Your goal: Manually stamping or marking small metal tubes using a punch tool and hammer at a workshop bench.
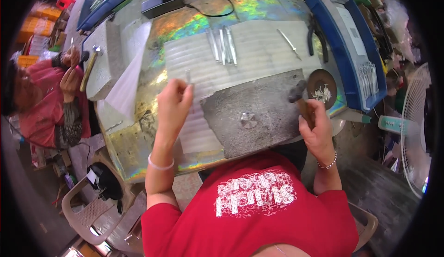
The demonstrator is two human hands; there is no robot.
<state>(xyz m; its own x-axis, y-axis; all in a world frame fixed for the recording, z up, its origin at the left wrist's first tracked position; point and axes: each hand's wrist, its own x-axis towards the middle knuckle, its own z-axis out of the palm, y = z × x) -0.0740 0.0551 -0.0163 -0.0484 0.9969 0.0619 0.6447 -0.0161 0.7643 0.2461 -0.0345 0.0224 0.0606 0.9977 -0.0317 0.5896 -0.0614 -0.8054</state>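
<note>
The left hand (pixel 174 104) is raised over the white foam sheet (pixel 200 139), its fingers pinching a small thin silver piece (pixel 188 75). The right hand (pixel 318 126) has its fingers wrapped around the handle of a hammer (pixel 303 106), whose head is over the right part of a dark metal slab (pixel 273 104) at the near side of the table (pixel 132 157). A faceted silver disc (pixel 249 120) lies on the slab, and a round dish (pixel 320 77) of silver bits sits just beyond the right hand.
</note>
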